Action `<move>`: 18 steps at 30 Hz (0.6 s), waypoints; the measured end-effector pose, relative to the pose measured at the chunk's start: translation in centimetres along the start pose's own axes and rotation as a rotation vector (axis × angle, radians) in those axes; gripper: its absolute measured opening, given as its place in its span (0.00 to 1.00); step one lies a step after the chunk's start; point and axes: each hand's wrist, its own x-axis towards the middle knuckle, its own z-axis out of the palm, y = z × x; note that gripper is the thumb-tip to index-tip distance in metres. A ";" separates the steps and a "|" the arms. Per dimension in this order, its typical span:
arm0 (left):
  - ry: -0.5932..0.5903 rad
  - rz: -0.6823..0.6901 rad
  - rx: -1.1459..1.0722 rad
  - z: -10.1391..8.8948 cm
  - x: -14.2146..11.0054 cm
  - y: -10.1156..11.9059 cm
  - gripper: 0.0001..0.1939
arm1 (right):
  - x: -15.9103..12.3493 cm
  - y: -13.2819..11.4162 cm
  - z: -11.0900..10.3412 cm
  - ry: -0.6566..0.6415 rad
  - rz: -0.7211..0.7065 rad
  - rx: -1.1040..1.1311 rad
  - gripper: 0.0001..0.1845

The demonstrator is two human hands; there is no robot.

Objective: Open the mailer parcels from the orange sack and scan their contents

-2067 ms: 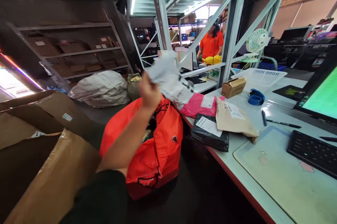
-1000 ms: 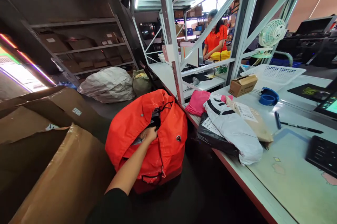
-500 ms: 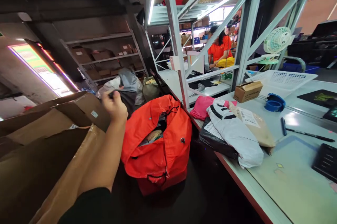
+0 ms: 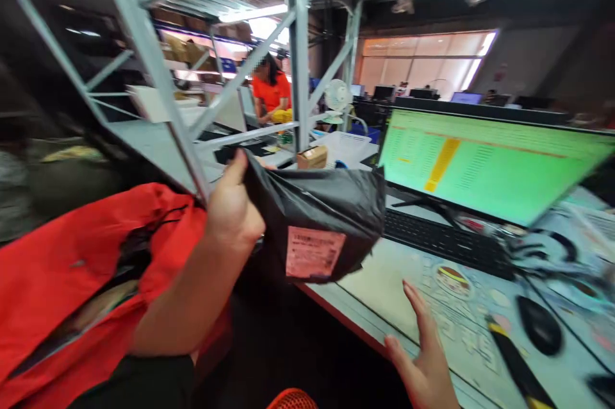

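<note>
A black plastic mailing parcel (image 4: 336, 200) hangs in front of me over the table's near edge, with my left hand (image 4: 236, 207) closed on its left end. Its pinkish label (image 4: 314, 252), printed with a barcode and text, faces me. My right hand (image 4: 425, 358) is low on the right, empty, thumb and fingers apart, over the printed desk mat (image 4: 398, 284). Below my left forearm stands an open red bag (image 4: 170, 252); part of its contents shows through the opening.
On the table stand a monitor (image 4: 456, 162) with a green screen, a keyboard (image 4: 446, 242), a mouse (image 4: 539, 325) and a black-yellow cutter (image 4: 516, 358). Grey rack posts (image 4: 298, 43) rise behind, near a small carton (image 4: 312, 157). A co-worker in red (image 4: 271, 90) sits beyond.
My view has swung right, from the cardboard box toward the monitor. The black parcel in my left hand now shows fully above the table edge. My right hand has come into view.
</note>
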 end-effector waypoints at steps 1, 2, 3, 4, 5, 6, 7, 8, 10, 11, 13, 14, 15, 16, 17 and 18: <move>-0.039 -0.175 -0.028 1.9 -0.8 -2.6 0.19 | 0.5 -0.6 -0.3 0.000 0.026 0.077 0.44; -0.070 -0.339 -0.046 3.7 -1.7 -5.2 0.20 | 1.0 -0.9 -0.7 -0.011 0.062 0.173 0.49; -0.091 -0.483 -0.063 5.2 -2.6 -7.8 0.20 | 1.4 -0.9 -1.1 -0.016 0.114 0.272 0.53; -0.105 -0.596 -0.078 6.4 -3.6 -10.2 0.20 | 1.6 -0.5 -1.5 0.001 0.178 0.360 0.54; -0.118 -0.671 -0.090 7.2 -4.5 -12.4 0.18 | 1.6 0.1 -1.9 0.047 0.252 0.435 0.54; -0.142 -0.710 -0.092 7.7 -5.3 -14.5 0.17 | 1.6 0.9 -2.2 0.115 0.328 0.499 0.54; -0.185 -0.713 -0.079 7.8 -6.1 -16.3 0.17 | 1.5 1.7 -2.3 0.199 0.392 0.556 0.53; -0.244 -0.689 -0.048 7.6 -6.8 -17.8 0.20 | 1.4 2.5 -2.4 0.278 0.437 0.606 0.51; -0.412 -0.645 0.089 6.5 -8.2 -20.1 0.33 | 1.4 3.6 -2.3 0.335 0.476 0.683 0.48; -0.509 -0.648 0.187 5.6 -8.9 -21.0 0.41 | 1.5 3.9 -2.3 0.320 0.477 0.684 0.45; -0.670 -0.703 0.374 3.7 -10.2 -22.1 0.53 | 1.7 4.0 -2.4 0.260 0.459 0.571 0.42; -0.702 -0.723 0.427 2.8 -10.8 -22.5 0.54 | 1.6 3.9 -2.9 0.224 0.441 0.475 0.40; -0.707 -0.735 0.457 1.8 -11.3 -22.7 0.54 | 1.3 3.9 -3.6 0.191 0.418 0.361 0.39; -0.685 -0.732 0.468 0.7 -11.6 -22.8 0.51 | 0.6 4.0 -4.8 0.169 0.391 0.236 0.37; -0.638 -0.712 0.475 -0.3 -11.6 -22.7 0.49 | -0.4 4.4 -6.6 0.173 0.365 0.110 0.35; -0.579 -0.677 0.488 -1.3 -11.5 -22.6 0.46 | -1.7 5.2 -8.8 0.189 0.349 -0.018 0.32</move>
